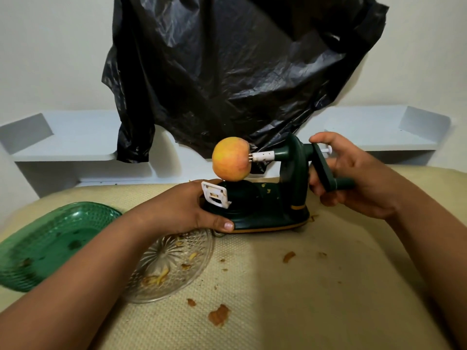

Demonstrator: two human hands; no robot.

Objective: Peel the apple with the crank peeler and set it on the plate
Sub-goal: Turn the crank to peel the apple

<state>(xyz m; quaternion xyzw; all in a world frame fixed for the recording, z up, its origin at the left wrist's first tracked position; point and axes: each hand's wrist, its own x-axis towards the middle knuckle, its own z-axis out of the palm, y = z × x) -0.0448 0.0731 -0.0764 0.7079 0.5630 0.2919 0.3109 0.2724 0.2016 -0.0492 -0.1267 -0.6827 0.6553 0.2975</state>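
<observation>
Nearest lay a glass plate (174, 263) with peel scraps. The unpeeled apple (231, 159) sat speared on the peeler (267, 198)'s prongs. The left hand (182, 210) gripped the base, likely steadying it; the right hand (353, 178) grasped the crank handle (338, 184).

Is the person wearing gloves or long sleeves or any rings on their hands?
No gloves. Both hands, the left hand and the right hand, are bare, and so are both forearms as far as the picture shows: no sleeves reach into view. I see no rings, watch or bracelets. The left thumb has a short, plain nail.
</observation>
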